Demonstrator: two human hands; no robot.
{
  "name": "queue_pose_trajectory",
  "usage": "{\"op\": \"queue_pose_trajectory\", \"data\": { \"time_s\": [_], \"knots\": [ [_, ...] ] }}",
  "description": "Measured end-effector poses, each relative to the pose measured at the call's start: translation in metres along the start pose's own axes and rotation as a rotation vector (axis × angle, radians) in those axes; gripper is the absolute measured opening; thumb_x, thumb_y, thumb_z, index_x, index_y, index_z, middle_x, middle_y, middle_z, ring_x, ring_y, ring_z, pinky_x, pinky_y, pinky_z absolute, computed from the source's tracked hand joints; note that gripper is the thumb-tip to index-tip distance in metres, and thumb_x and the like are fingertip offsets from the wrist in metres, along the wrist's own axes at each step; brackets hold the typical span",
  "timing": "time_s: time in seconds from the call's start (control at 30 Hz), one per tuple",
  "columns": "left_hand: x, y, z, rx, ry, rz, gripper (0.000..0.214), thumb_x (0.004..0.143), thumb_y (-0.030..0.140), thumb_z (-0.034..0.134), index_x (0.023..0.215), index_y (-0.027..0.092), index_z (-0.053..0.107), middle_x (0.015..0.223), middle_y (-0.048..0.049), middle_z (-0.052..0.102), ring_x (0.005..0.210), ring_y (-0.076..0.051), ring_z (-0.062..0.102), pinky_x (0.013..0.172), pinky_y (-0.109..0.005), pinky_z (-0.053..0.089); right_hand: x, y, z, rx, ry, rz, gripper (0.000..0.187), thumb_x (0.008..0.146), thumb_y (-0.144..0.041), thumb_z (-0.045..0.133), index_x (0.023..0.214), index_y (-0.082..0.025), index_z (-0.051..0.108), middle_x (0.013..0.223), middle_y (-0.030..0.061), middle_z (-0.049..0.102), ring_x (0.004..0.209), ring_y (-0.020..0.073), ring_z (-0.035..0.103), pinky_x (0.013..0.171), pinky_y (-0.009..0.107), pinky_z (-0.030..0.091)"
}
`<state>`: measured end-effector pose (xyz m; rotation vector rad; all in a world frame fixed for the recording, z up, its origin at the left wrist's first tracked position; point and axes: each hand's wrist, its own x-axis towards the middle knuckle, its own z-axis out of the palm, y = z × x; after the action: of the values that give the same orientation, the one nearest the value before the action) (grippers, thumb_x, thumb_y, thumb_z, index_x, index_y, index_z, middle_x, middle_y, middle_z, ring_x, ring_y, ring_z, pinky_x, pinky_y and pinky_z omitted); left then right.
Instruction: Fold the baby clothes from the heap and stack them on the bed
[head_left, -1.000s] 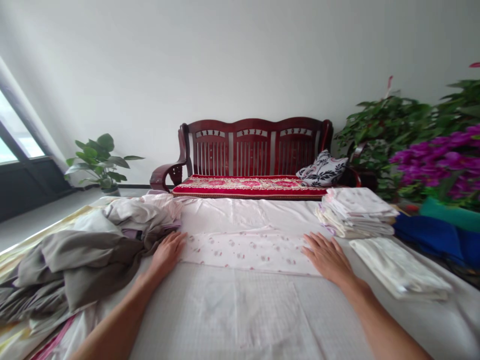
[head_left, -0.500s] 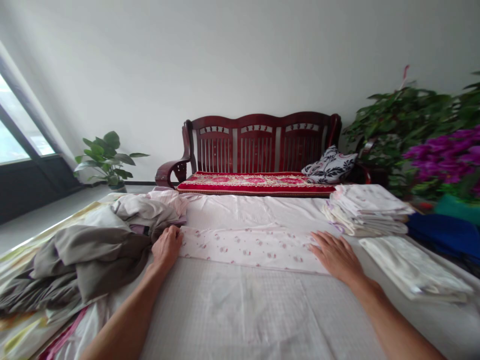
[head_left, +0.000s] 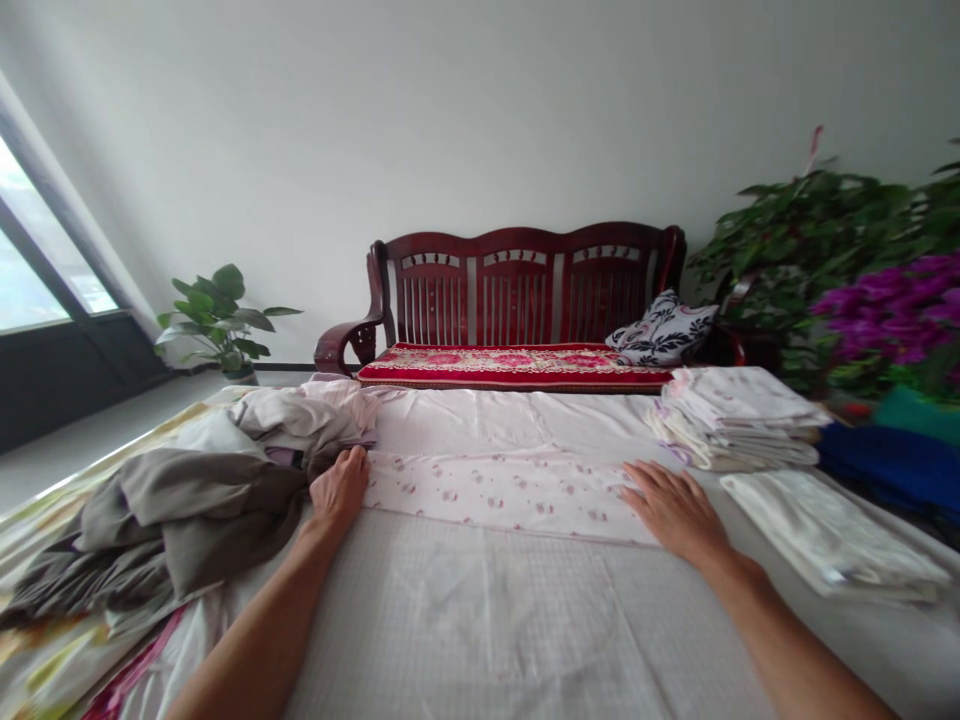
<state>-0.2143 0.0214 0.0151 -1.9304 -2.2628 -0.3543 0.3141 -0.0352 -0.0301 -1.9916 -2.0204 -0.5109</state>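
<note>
A long folded strip of white cloth with small pink flowers [head_left: 499, 492] lies across the bed sheet [head_left: 480, 620] in front of me. My left hand [head_left: 339, 487] rests at the strip's left end with its fingers curled around the cloth's edge. My right hand [head_left: 675, 508] lies flat on the strip's right end, fingers stretched out. Both forearms reach forward over the pale sheet.
A heap of grey and pale crumpled cloths [head_left: 172, 500] lies at the left. A stack of folded cloths [head_left: 739, 415] and one folded piece [head_left: 829, 535] sit at the right. A red wooden bench [head_left: 517, 320], a patterned cushion [head_left: 660, 330] and potted plants [head_left: 847, 270] stand behind.
My left hand's fingers have gone from flat to curled on the strip's left end. The view has shifted slightly leftward. My right hand stays flat in place.
</note>
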Motion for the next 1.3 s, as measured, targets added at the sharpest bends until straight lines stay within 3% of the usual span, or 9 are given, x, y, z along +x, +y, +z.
{"op": "queue_pose_trajectory", "data": {
  "time_s": [0.13,0.33,0.5,0.77,0.9,1.07,1.3],
  "knots": [
    [-0.002,0.001,-0.003,0.015,0.151,0.020,0.028,0.100,0.035,0.040,0.107,0.025,0.065,0.118,-0.0068,0.068,0.089,-0.023,0.067,0.074,-0.031,0.043,0.000,0.001,0.000,0.000,0.010,-0.011,0.049,0.094,-0.045,0.037,0.131,-0.023,0.059,0.137,0.0103,0.064,0.128,0.0274,0.054,0.112,0.053,0.032],
    [-0.001,0.002,-0.006,-0.033,0.283,0.031,0.024,0.095,0.031,0.046,0.104,0.024,0.067,0.115,-0.0071,0.069,0.104,-0.026,0.064,0.089,-0.033,0.041,0.000,0.001,0.000,0.006,0.003,-0.009,0.048,0.094,-0.045,0.036,0.131,-0.026,0.059,0.137,0.0091,0.064,0.128,0.0269,0.054,0.112,0.052,0.032],
    [0.002,0.003,-0.008,-0.093,0.243,-0.019,0.023,0.092,0.033,0.048,0.101,0.025,0.068,0.109,-0.0063,0.072,0.095,-0.025,0.065,0.082,-0.033,0.041,0.000,0.000,-0.002,0.005,-0.012,-0.002,0.050,0.094,-0.045,0.033,0.132,-0.024,0.059,0.137,0.0096,0.063,0.127,0.0272,0.054,0.113,0.054,0.031],
    [0.004,0.006,-0.009,-0.106,0.219,0.008,0.023,0.092,0.032,0.048,0.098,0.025,0.069,0.108,-0.0054,0.072,0.096,-0.025,0.066,0.081,-0.033,0.040,0.000,-0.001,-0.003,-0.012,0.004,-0.019,0.050,0.094,-0.046,0.033,0.131,-0.025,0.059,0.135,0.0103,0.064,0.126,0.0276,0.055,0.111,0.051,0.033],
    [0.006,0.007,-0.009,-0.100,0.274,-0.015,0.024,0.094,0.031,0.045,0.101,0.023,0.066,0.108,-0.0075,0.072,0.099,-0.025,0.065,0.083,-0.033,0.041,0.000,-0.001,-0.003,-0.018,0.001,-0.014,0.051,0.093,-0.045,0.032,0.132,-0.024,0.059,0.135,0.0110,0.065,0.126,0.0276,0.055,0.111,0.051,0.032],
    [0.010,0.007,-0.008,-0.128,0.069,-0.102,0.026,0.098,0.033,0.040,0.109,0.025,0.062,0.108,-0.0066,0.074,0.090,-0.025,0.068,0.067,-0.029,0.039,0.000,0.000,-0.002,-0.014,0.019,-0.022,0.050,0.093,-0.044,0.033,0.131,-0.025,0.059,0.133,0.0110,0.065,0.125,0.0280,0.056,0.110,0.050,0.033],
    [0.010,0.007,-0.007,-0.018,-0.072,-0.060,0.029,0.099,0.033,0.037,0.109,0.025,0.063,0.109,-0.0078,0.075,0.091,-0.027,0.070,0.069,-0.030,0.043,-0.001,0.001,0.000,-0.013,0.044,-0.045,0.048,0.093,-0.044,0.036,0.129,-0.023,0.061,0.131,0.0113,0.066,0.123,0.0287,0.057,0.108,0.051,0.036]
  ]
}}
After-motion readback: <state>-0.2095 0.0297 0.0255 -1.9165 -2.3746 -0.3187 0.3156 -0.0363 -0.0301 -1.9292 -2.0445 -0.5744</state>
